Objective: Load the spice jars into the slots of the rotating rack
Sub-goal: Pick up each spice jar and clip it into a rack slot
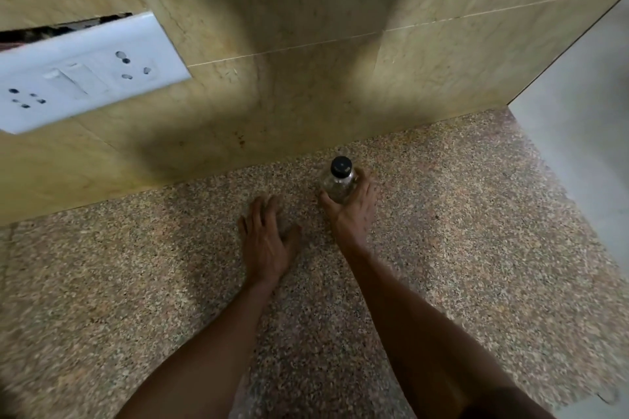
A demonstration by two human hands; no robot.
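A small clear glass spice jar (pixel 337 184) with a black cap stands upright on the speckled granite counter (pixel 459 231), close to the back wall. My right hand (pixel 352 211) grips the jar, thumb on its left side and fingers curled round its right. My left hand (pixel 265 241) lies to the left of it, fingers straight and spread, just over or on the counter, holding nothing. No rack appears in the view.
A beige tiled wall (pixel 306 78) rises behind the counter. A white switch-and-socket plate (pixel 85 75) hangs on it at upper left. A pale side wall (pixel 578 146) closes the counter on the right.
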